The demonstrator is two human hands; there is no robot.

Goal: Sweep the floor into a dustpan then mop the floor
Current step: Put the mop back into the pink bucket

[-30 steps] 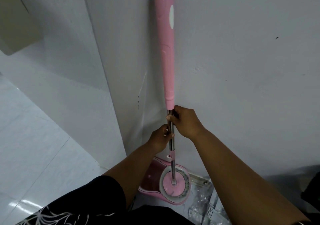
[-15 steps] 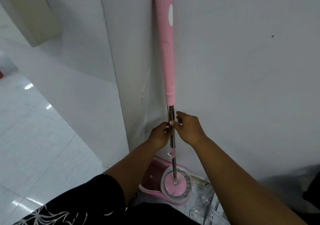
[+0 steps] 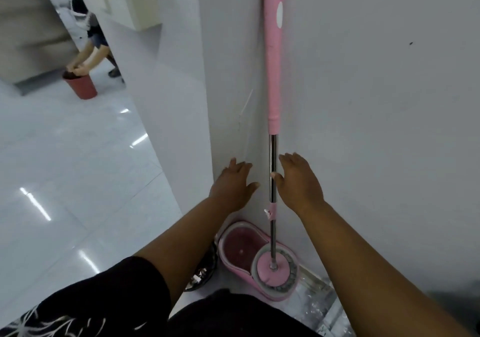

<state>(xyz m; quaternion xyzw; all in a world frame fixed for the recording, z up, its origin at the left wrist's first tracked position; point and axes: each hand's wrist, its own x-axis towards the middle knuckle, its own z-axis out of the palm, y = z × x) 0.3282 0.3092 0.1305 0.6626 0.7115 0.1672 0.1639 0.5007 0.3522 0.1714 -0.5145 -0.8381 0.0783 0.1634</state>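
Mop [image 3: 273,77] leaned on wall [image 3: 376,103], head in bucket [image 3: 235,243]; left hand [image 3: 233,183] at its 9 o'clock, right hand [image 3: 298,180] at 3, fingers [image 3: 291,160] apart.

Both bare forearms stretched forward, left hand [image 3: 233,184] with fingers straight and spread, right hand [image 3: 298,180] likewise, palms turned away, holding nothing.

Commercial or institutional interior, probably an office-type hallway: glossy white tiled floor [image 3: 65,155], bare white walls [image 3: 376,103]. Cleaning gear is out: pink spin mop [image 3: 273,64] standing in its mop bucket [image 3: 239,245] in a corner, second person [image 3: 88,25] bent over a red bucket [image 3: 81,86] by a blurred beige unit [image 3: 31,32].
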